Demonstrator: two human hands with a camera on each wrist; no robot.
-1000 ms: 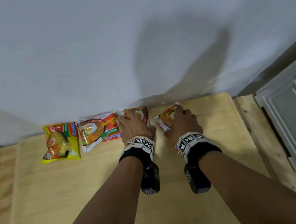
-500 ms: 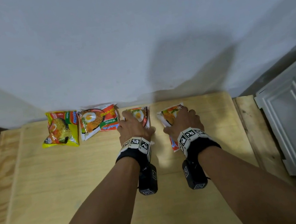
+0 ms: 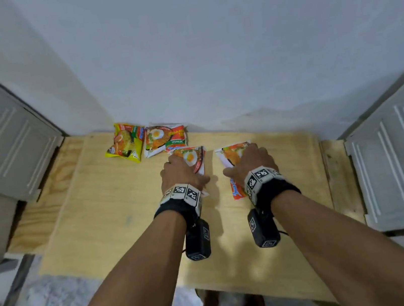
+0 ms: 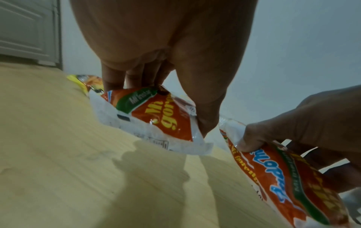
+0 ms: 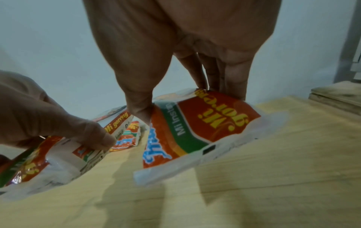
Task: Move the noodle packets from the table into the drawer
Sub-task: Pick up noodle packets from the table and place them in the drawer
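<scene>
While both forearms reach forward over a pale wooden counter (image 3: 116,219), each hand holds one instant noodle packet near the counter's far edge, by a white wall (image 3: 231,42). The left hand (image 3: 180,174) has its grip pinching a red and white packet (image 3: 192,158), thumb on one side edge and fingers on the opposite edge; the left wrist view shows this packet tilted, its near end lifted off the wood. The right hand (image 3: 248,162) has its grip pinching a second red and white packet (image 3: 236,192) the same way, thumb against fingers, and the right wrist view shows it tilted as well. The two held packets sit just beside each other, apart. Toward the far left corner, two more packets lie flat on the counter: a yellow packet (image 3: 125,142) and, touching it on its right, a red packet with a fried egg picture (image 3: 164,139). Grey panelled cabinet doors (image 3: 2,136) stand at both sides of the counter
</scene>
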